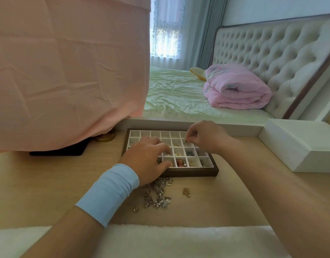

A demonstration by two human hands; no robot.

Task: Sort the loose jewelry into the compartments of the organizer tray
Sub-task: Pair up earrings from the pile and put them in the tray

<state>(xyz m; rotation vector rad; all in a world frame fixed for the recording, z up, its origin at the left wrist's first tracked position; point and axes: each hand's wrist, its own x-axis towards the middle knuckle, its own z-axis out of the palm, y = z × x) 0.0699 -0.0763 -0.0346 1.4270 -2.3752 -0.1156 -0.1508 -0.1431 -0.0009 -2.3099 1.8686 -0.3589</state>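
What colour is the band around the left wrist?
Light blue. The wristband shows plainly in the head view, the only view here.

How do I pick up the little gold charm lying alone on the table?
Pinch the gold charm across its edges from straight above: it lies flat on the table, so nothing sticks up. Come from its right; the jewelry pile sits left.

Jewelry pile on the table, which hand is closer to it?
Left. The left hand lies across the near edge of the tray, right beside the pile; the right hand is farther back over the tray, pinching a small piece.
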